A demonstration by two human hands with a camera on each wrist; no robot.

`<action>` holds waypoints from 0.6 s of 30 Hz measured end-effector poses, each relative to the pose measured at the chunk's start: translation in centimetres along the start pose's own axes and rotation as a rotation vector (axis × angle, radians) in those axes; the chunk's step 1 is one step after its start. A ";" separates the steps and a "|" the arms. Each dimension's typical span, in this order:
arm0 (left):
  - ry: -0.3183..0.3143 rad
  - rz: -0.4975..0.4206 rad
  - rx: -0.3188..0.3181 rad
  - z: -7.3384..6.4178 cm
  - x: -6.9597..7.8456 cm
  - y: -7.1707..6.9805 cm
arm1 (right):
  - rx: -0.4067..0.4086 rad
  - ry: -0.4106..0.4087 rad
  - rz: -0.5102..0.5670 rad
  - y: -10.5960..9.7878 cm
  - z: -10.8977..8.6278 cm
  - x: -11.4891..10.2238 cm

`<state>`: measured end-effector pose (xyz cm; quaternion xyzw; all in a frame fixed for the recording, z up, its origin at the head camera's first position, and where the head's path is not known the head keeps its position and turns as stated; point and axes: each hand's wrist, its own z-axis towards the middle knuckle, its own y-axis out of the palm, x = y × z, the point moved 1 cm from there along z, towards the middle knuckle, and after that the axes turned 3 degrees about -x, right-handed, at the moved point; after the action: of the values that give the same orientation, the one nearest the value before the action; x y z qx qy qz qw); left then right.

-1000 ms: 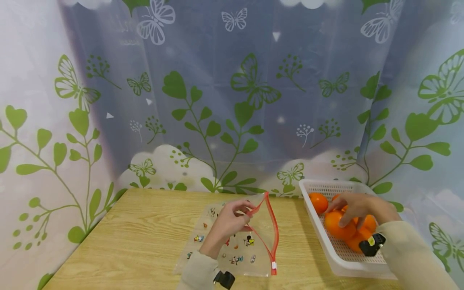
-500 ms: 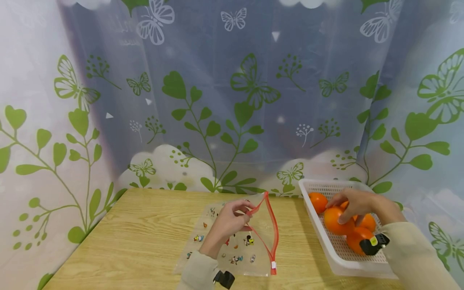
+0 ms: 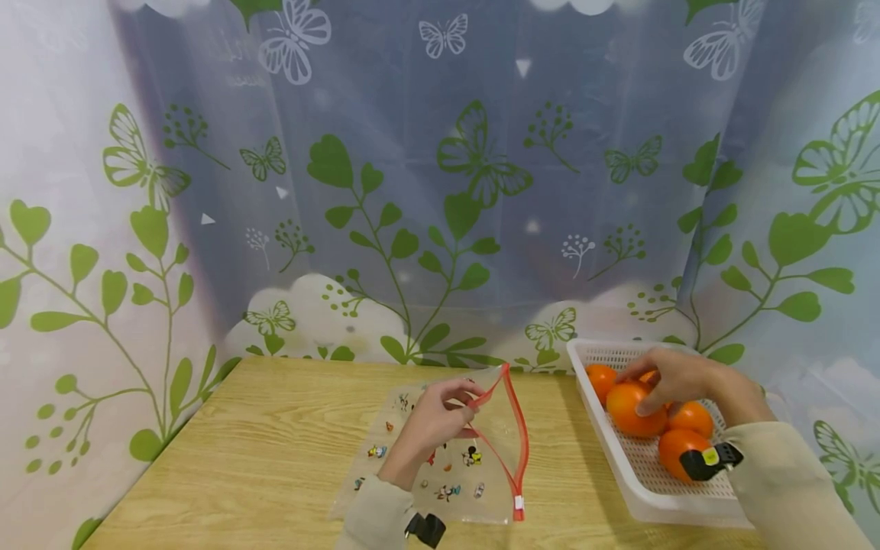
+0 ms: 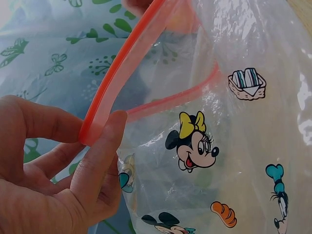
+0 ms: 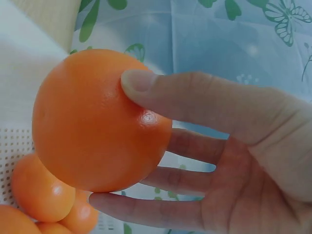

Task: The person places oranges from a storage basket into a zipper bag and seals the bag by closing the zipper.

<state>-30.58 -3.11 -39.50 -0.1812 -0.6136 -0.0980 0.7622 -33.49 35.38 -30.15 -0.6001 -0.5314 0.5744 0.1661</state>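
Note:
My left hand [image 3: 440, 416] pinches the red zip edge [image 4: 105, 92] of a clear plastic zipper bag [image 3: 457, 508] printed with cartoon figures. Thumb and fingertips draw that edge aside, so the bag's mouth gapes toward the right. In the right wrist view, my right hand [image 5: 234, 141] holds a large round orange [image 5: 97, 122], the thumb on one side and the fingers curled behind and under it. In the head view this orange overlaps the left part of the white basket [image 3: 622, 477], above the other oranges [image 3: 681, 454]. Part of the right fingers is hidden behind the fruit.
Several oranges lie in the perforated basket, one of them [image 3: 600, 380] by its far left corner. A white slider [image 3: 519, 503] sits at the near end of the bag's zip. The wooden table [image 3: 241, 458] meets a printed curtain [image 3: 385, 229] at the back.
My right hand has closed on the orange and lifted it slightly up and to the left, uncovering more of the other oranges. The left hand and bag have stayed in place.

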 end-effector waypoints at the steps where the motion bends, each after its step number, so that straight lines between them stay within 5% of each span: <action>1: 0.001 0.002 0.000 0.0 0.0 0.0 | 0.004 -0.009 -0.005 0.0 0.0 -0.2; 8: -0.010 0.012 0.007 0.0 -0.1 0.0 | 0.046 -0.059 -0.088 0.2 0.2 -1.7; 18: -0.006 0.011 0.000 0.0 0.0 -0.1 | 0.020 -0.099 -0.007 0.9 0.8 -4.2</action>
<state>-30.64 -3.17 -39.49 -0.1849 -0.6151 -0.0935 0.7607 -32.82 31.26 -29.01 -0.5672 -0.5355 0.6081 0.1477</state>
